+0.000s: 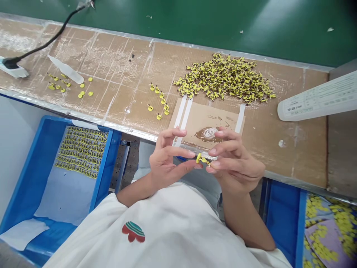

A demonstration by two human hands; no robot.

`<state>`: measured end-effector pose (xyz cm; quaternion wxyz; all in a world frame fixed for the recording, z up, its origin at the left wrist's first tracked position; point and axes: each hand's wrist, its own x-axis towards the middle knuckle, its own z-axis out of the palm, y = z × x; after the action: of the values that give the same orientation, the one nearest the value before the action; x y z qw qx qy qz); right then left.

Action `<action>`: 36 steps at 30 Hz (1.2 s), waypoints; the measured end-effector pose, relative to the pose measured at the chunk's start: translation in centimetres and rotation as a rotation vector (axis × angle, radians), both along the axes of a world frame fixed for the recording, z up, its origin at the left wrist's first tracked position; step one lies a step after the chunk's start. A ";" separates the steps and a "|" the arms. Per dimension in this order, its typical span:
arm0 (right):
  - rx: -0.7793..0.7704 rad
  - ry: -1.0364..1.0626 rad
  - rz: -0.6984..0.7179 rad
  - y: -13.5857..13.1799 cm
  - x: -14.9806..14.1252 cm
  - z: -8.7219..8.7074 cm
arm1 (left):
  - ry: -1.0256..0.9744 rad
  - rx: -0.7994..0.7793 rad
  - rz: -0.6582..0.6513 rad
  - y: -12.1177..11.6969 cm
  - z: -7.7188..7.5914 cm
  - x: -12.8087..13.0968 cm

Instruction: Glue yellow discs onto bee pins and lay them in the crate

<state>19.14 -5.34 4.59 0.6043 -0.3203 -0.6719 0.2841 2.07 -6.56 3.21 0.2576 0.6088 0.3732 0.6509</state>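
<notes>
My right hand (237, 160) pinches a tiny yellow figurine (205, 160) between thumb and fingertips, in front of the bench edge. A round yellow base (198, 158) sits at the figurine's left end, tilted on its side. Thumb and index finger of my left hand (170, 158) close on that base. Just beyond the hands lies a piece of cardboard (192, 123) with white tape strips and a wet, glossy puddle (209, 133) with a whitish middle. Behind it rises a large heap of yellow and brown figurines (225, 78).
Several based figurines (158, 96) stand left of the cardboard. Loose yellow discs (90, 93) lie near a white nozzle-like piece (65, 69). A white bottle (318, 98) leans in at right. Blue bins flank me: one with rows of figurines (82, 149), one with yellow pieces (323, 238).
</notes>
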 end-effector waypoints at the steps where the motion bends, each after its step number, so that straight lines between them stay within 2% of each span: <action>1: -0.008 -0.002 -0.003 0.0 0.0 0.0 | -0.020 -0.004 -0.032 0.0 0.0 -0.1; 6: 0.017 -0.014 0.016 0.1 0.1 0.1 | -0.083 -0.004 -0.115 -0.1 -0.2 -0.6; 13: 0.017 -0.010 0.036 0.1 0.0 0.3 | -0.035 0.014 -0.101 0.1 -0.2 -0.6; 20: 0.004 0.008 0.064 0.0 0.0 0.5 | 0.052 0.124 -0.102 0.3 0.1 -1.0; 23: -0.116 0.048 0.030 -0.1 -0.8 0.7 | 0.006 0.084 -0.087 0.3 -0.2 -1.0; 27: -0.358 0.221 0.025 -0.2 -2.2 0.6 | -0.071 -0.001 -0.047 0.4 -0.8 -1.0; 32: -0.652 0.374 0.057 0.0 -3.2 0.2 | 0.070 -0.018 0.058 0.4 -1.0 -1.3; 36: -0.734 0.415 0.061 0.1 -3.8 0.2 | 0.145 -0.015 0.153 0.2 -1.0 -1.9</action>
<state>15.33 -5.25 4.84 0.5638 -0.4302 -0.3995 0.5809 0.16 -6.31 2.20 0.1842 0.6221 0.4412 0.6200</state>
